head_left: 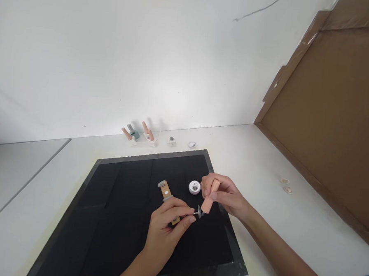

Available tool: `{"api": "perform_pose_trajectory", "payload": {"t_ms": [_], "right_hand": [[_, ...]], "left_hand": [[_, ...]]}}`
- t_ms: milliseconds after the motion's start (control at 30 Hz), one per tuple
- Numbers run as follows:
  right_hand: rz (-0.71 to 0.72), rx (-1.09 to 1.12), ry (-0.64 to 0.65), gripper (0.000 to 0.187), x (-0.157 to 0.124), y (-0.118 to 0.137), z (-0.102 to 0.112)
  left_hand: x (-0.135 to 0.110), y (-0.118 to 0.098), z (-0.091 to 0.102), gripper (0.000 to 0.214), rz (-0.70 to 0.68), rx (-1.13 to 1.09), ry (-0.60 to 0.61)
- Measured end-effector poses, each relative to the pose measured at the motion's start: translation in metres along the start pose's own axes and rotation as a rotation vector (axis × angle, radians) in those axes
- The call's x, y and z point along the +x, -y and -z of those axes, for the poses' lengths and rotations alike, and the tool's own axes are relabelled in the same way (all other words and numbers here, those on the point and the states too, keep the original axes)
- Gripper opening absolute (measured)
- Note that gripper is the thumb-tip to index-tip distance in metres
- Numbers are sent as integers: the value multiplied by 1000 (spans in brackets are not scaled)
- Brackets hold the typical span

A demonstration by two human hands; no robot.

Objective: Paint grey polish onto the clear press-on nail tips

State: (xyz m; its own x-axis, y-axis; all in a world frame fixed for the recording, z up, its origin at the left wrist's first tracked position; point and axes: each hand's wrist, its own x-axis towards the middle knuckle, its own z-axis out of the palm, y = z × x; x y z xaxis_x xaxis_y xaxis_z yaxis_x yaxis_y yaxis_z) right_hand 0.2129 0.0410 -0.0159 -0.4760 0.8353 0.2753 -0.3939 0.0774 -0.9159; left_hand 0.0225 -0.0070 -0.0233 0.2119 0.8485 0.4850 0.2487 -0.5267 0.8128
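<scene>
A small grey disc (199, 212) was held by its thin stem in the left hand (164, 221), with the thumb and fingers pinched together on it. A peach cap (210, 199) was gripped between the thumb and fingers of the right hand (226, 193), its wide end tilted down toward the disc; whether the two were touching could not be told. Both were held above the right half of a black mat (121, 217), which was laid on a white desk (257, 158) and bordered in grey.

A tan strip (166, 190) with a grey end was partly covered by the left hand. Just beside the right hand, near the mat's right edge, a round white tub (194, 193) was seen with metallic bits inside.

Beyond the mat's far edge, along the back edge of the desk, four small bottles (134, 134) were grouped, three topped in peach and one in grey. To their right were set a small clear block (171, 143) and a shallow dish (192, 145). Two small round pieces (287, 190) were placed near the cardboard (334, 121) at the desk's right edge.
</scene>
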Motion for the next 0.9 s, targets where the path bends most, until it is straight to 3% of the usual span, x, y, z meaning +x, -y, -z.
{"api": "perform_pose_trajectory", "payload": {"t_ms": [600, 900], "right_hand": [[-5, -18, -237, 10, 4, 6, -2], [15, -2, -17, 12, 0, 2, 0]], "left_hand": [[1, -3, 0, 16, -23, -6, 4], [0, -1, 0, 13, 2, 23, -14]]}}
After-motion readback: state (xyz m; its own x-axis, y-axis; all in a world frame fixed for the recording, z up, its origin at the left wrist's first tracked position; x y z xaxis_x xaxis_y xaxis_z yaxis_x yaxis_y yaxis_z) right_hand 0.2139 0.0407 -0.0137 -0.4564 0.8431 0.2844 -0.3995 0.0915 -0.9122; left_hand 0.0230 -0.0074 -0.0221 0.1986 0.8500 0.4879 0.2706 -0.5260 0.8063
